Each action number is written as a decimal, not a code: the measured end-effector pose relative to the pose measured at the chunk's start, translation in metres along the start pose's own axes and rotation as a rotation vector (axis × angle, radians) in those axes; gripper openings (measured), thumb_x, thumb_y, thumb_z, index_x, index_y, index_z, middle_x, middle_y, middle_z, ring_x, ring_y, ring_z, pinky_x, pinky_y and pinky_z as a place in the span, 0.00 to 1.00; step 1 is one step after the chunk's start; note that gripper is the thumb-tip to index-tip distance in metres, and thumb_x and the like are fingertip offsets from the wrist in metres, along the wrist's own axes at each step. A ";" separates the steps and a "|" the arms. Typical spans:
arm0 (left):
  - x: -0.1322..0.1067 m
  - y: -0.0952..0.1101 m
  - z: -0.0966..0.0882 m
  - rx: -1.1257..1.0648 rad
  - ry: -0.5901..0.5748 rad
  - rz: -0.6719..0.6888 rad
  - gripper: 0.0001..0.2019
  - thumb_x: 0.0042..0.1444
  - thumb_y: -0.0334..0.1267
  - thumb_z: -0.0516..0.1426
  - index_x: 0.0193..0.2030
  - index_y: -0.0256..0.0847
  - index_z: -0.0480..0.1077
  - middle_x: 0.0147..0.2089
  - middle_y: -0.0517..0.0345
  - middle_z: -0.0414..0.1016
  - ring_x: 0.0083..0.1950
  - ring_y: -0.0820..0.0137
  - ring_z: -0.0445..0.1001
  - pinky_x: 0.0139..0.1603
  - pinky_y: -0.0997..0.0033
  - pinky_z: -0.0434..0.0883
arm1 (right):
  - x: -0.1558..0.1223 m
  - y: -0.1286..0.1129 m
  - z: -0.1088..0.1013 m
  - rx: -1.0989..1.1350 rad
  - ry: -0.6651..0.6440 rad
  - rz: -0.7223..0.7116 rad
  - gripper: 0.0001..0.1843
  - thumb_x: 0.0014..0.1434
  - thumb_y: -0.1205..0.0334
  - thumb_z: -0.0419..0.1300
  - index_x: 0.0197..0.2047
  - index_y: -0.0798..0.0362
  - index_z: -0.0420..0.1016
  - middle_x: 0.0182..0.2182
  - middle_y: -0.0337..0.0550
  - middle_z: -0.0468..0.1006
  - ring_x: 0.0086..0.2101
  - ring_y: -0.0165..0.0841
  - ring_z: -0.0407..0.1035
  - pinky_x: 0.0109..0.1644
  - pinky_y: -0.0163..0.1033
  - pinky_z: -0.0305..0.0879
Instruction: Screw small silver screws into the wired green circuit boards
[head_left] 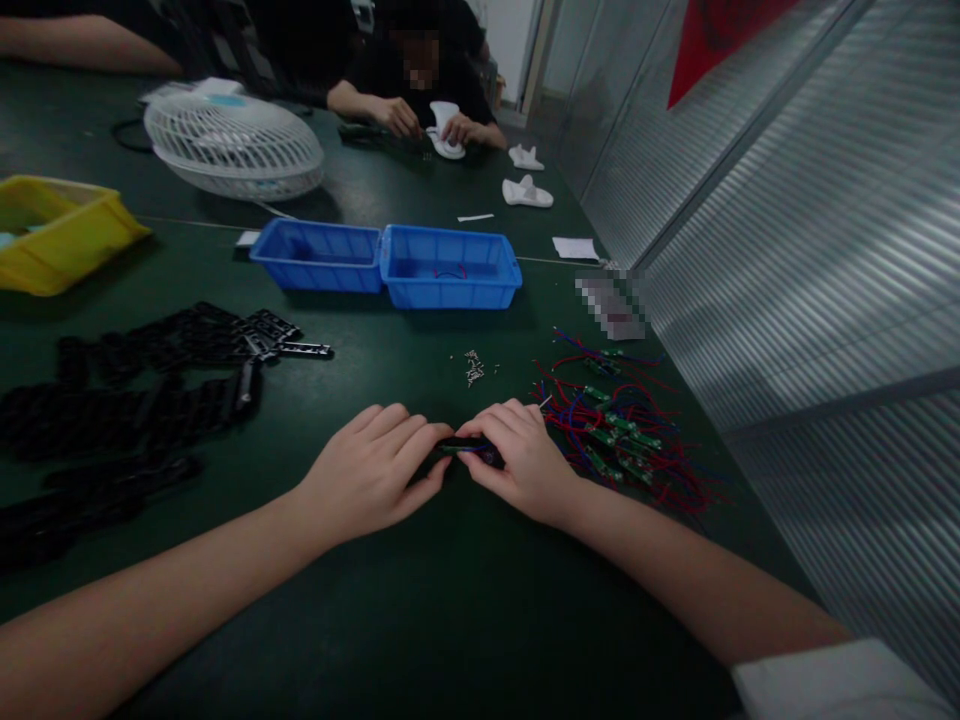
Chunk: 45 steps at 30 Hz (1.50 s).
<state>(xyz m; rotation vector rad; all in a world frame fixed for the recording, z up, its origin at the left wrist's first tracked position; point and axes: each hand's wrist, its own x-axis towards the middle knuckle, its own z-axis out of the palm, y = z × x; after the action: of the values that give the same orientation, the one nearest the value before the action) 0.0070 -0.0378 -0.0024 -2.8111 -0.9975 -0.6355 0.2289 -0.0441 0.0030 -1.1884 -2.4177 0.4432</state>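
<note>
Between both hands is a small black plastic housing (491,455) with a green circuit board (450,449) and a bit of blue wire showing in it. My left hand (379,460) pinches its left end between thumb and fingers. The right end is gripped by my right hand (521,455), and a thin metal tip pokes out past those fingers; I cannot tell what it belongs to. Fingers cover much of the housing. A little pile of screws (474,368) lies just beyond the hands. Right of them spreads a heap of green circuit boards (619,430) with red and blue wires.
Rows of black plastic housings (135,410) cover the left side. Two blue bins (450,285) stand ahead, a yellow bin (82,240) at far left, a white fan (232,145) behind. Across the table a person handles a white part (448,145). A ribbed partition (787,230) borders the right.
</note>
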 end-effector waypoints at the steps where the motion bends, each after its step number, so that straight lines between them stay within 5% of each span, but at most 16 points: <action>1: 0.000 -0.001 0.001 -0.033 -0.017 -0.013 0.11 0.63 0.40 0.54 0.48 0.37 0.70 0.37 0.54 0.74 0.38 0.63 0.68 0.37 0.63 0.62 | -0.001 0.000 0.000 -0.017 0.005 -0.012 0.10 0.64 0.59 0.58 0.47 0.52 0.73 0.44 0.42 0.78 0.45 0.36 0.65 0.47 0.44 0.52; 19: 0.005 0.003 0.000 -0.434 -0.229 -0.283 0.09 0.68 0.42 0.49 0.42 0.40 0.66 0.38 0.56 0.71 0.40 0.66 0.66 0.42 0.64 0.63 | -0.002 0.000 0.003 -0.082 0.049 -0.039 0.09 0.64 0.59 0.57 0.46 0.51 0.72 0.42 0.41 0.77 0.43 0.36 0.65 0.45 0.43 0.51; 26: 0.023 -0.008 -0.001 -0.587 -0.270 -0.441 0.11 0.68 0.45 0.47 0.49 0.42 0.62 0.32 0.62 0.65 0.33 0.69 0.68 0.34 0.69 0.66 | -0.002 0.001 0.000 -0.104 -0.003 -0.019 0.09 0.63 0.59 0.56 0.43 0.52 0.72 0.40 0.41 0.76 0.42 0.35 0.64 0.44 0.43 0.50; 36: 0.106 -0.050 0.028 -0.211 -0.334 -0.219 0.10 0.56 0.33 0.52 0.45 0.36 0.63 0.42 0.46 0.71 0.46 0.57 0.71 0.46 0.59 0.68 | -0.004 0.003 -0.001 -0.022 -0.008 -0.001 0.10 0.63 0.57 0.56 0.43 0.52 0.73 0.39 0.40 0.76 0.41 0.34 0.65 0.45 0.42 0.51; 45: 0.089 -0.072 0.020 -0.226 -0.428 -0.167 0.11 0.57 0.38 0.52 0.47 0.40 0.62 0.45 0.49 0.71 0.47 0.60 0.72 0.46 0.63 0.69 | -0.003 0.002 -0.002 -0.019 -0.020 0.011 0.11 0.62 0.57 0.56 0.45 0.53 0.73 0.40 0.41 0.76 0.41 0.34 0.65 0.45 0.42 0.52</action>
<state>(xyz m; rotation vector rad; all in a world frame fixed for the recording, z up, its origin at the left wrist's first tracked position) 0.0318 0.0744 0.0129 -3.1669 -1.3134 -0.1623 0.2330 -0.0451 0.0029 -1.2110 -2.4386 0.4381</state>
